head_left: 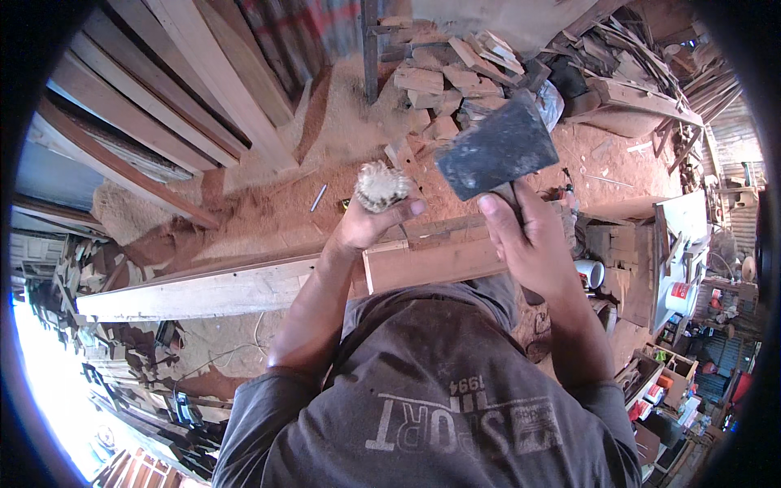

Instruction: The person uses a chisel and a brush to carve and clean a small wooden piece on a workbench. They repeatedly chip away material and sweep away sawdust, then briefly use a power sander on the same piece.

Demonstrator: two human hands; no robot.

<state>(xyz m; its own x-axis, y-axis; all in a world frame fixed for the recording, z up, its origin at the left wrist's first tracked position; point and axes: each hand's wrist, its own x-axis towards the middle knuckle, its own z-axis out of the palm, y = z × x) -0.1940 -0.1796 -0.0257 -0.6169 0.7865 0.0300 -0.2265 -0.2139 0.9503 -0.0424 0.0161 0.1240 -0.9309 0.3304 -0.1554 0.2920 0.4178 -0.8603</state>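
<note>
by the beam point(439, 262), my l hand point(364, 228) has fingers clamped on the frayed-top handle point(381, 185), r hand point(538, 242) likewise on the mallet point(498, 148), so i'd strike sq.

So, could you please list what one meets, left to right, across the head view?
Leaning planks, thin white stick, left hand gripping a frayed pale tool end, right hand holding a dark mallet, white tub, red-marked white bucket.

A hand could pass between the handle point(382, 186) and the mallet point(498, 148). Below, the beam point(203, 291) bars the way crosswise; planks point(154, 93) obstruct the far left, the woodpile point(421, 80) the far side.
</note>
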